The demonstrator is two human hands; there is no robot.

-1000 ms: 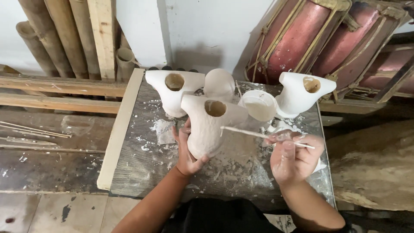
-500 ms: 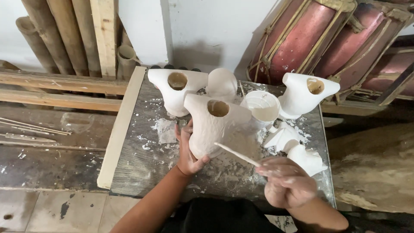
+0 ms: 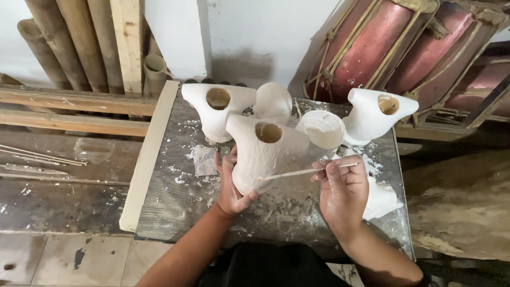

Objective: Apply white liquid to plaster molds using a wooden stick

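My left hand (image 3: 231, 183) grips the lower side of a white plaster torso form (image 3: 263, 154) with a round neck hole, standing upright on the plaster-spattered table (image 3: 175, 199). My right hand (image 3: 342, 188) pinches a thin white stick (image 3: 297, 172) whose tip touches the front of that form. A white bowl of plaster (image 3: 322, 129) sits just behind the stick. Two more white torso forms stand at the back left (image 3: 215, 109) and back right (image 3: 374, 114), with a rounded white piece (image 3: 272, 101) between them.
A pale wooden plank (image 3: 149, 154) lies along the table's left edge. Bamboo poles (image 3: 69, 42) and timber lean at the back left. Red rope-laced drums (image 3: 382, 48) rest at the back right. Another white plaster piece (image 3: 383, 199) lies under my right hand.
My right hand has risen from the table's front and brought the stick's tip onto the front of the held form. My left hand has stayed on the form.
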